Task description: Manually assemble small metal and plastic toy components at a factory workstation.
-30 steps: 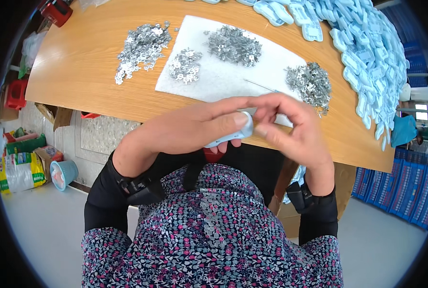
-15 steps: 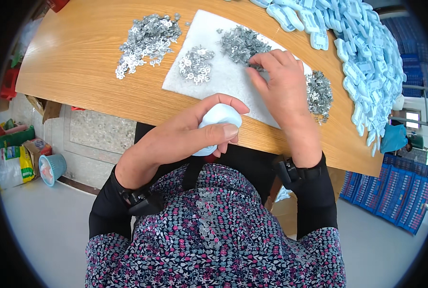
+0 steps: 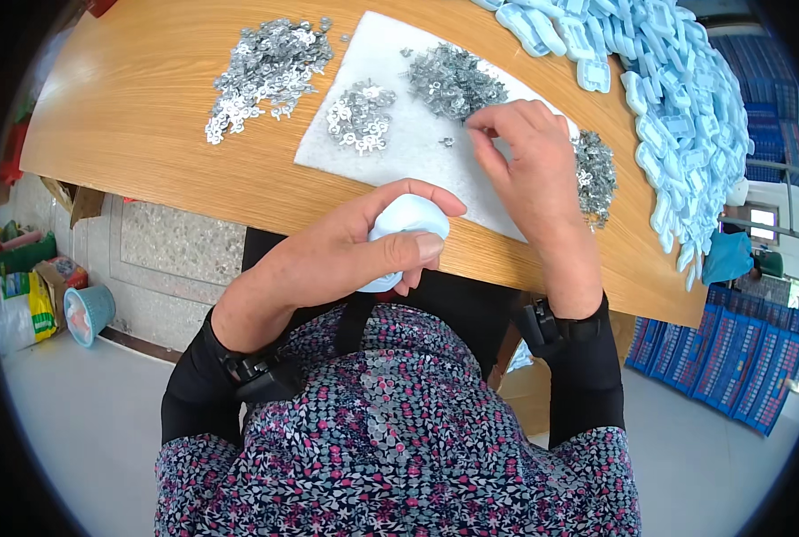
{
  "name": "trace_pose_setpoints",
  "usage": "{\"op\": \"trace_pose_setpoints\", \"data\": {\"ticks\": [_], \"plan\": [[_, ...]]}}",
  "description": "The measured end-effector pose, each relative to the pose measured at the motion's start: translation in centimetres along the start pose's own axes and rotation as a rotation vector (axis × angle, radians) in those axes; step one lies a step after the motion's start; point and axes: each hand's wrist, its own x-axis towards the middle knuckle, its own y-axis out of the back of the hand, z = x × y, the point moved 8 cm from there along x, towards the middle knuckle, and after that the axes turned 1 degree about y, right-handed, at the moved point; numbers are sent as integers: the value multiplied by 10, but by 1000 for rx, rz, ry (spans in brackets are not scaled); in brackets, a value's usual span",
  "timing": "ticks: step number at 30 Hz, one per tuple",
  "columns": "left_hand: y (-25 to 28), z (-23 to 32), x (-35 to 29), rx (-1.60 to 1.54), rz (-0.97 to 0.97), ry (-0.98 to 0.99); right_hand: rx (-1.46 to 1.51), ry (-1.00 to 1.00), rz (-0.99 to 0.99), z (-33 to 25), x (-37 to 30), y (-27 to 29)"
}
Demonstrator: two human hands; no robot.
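My left hand (image 3: 328,255) is wrapped round a light-blue, rounded plastic casing (image 3: 413,215) just in front of the table edge, with the thumb across it. Much of the casing is hidden by my fingers. Over the white cloth pad (image 3: 417,170), my right hand (image 3: 534,161) has thumb and forefinger close together at the near edge of a heap of small grey metal parts (image 3: 453,80). Whatever lies between those fingertips is too small to make out. A few loose metal parts (image 3: 447,141) lie on the pad beside the fingers. A smaller pile of flat silvery metal pieces (image 3: 361,116) rests on the pad's left.
More metal pieces (image 3: 269,76) are heaped on the wooden table (image 3: 131,116) to the left. Another pile of metal parts (image 3: 594,179) sits right of my right wrist. Many light-blue plastic casings (image 3: 686,134) cover the right side. Blue racks (image 3: 722,358) stand beyond the table.
My right hand has drawn slightly back from the heap, and a few loose metal parts now show on the pad beside it. My left hand keeps its hold on the casing.
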Motion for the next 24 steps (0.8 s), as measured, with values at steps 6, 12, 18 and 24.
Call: {"op": "trace_pose_setpoints", "data": {"ticks": [6, 12, 18, 24], "plan": [[3, -2, 0, -46, 25, 11, -12, 3, -87, -7, -2, -13], [14, 8, 8, -362, 133, -83, 83, -31, -50, -15, -4, 0], [20, 15, 15, -332, 279, -125, 170, -7, -117, -43, -10, 23], [19, 10, 19, -306, 300, -126, 162, 59, -66, -45, -19, 23]]}}
